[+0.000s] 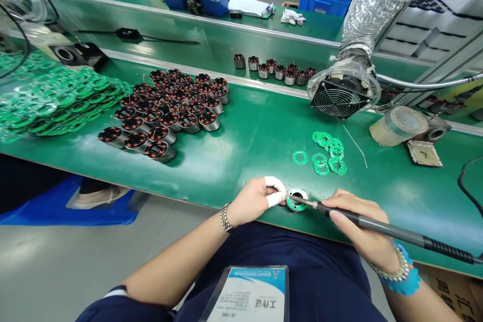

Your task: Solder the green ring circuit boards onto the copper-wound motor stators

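Observation:
My left hand (260,198), with white tape on two fingers, pinches at the left edge of a round part topped by a green-and-white ring board (297,199) near the table's front edge. What its fingertips hold is too small to make out. In my right hand (360,221) is a soldering iron (377,224), its metal tip touching or just over the ring board. Loose green ring boards (327,147) lie behind the part. A thin pale wire (355,147) rests to their right.
Many copper-wound motor cores (171,121) stand left of centre, beside a large heap of green boards (49,100). A fan with a foil duct (339,98) hangs at the back right. Near it are a yellowish jar (398,126) and a small square tray (424,154).

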A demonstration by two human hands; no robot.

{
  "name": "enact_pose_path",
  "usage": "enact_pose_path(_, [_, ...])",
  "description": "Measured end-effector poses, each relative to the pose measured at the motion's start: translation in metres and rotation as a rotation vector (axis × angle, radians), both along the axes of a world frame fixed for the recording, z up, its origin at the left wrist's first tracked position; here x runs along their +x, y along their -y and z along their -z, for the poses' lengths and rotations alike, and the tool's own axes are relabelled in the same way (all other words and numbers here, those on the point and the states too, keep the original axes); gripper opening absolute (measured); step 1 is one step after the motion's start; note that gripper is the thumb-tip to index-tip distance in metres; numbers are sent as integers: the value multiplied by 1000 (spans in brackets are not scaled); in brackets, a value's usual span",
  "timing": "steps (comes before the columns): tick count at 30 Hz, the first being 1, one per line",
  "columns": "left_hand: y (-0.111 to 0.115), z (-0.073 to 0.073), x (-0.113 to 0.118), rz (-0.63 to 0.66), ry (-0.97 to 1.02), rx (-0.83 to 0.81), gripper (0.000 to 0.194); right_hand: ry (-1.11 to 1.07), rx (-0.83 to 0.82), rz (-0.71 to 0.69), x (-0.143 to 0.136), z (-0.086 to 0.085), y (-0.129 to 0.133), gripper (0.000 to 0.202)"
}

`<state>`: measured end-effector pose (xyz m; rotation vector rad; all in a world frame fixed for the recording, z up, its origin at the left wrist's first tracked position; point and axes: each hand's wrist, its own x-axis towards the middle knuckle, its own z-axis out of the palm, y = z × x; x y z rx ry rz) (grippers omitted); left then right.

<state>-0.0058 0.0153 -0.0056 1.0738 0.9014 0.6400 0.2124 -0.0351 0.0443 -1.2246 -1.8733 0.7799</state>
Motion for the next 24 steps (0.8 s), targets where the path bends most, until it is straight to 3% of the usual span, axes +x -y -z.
enact_pose_path(8, [0,1,-1,2,-13,6,11,-12,46,-38,4,5,1,21])
enact_pose_path(12, [0,1,1,2,-8,21,14,88,99,-225,-3,14,-15,26])
enact_pose_path(16, [2,1,-3,14,-58,97,12,177,7,-392,-10,21,-31,34])
enact_pose_path(21, [8,0,-17,75,-256,508,14,151,-16,-282,-12,29,-23,34])
enact_pose_path(24, [11,0,-16,150,-214,506,10,125,-3,-166,-15,36,-10,35])
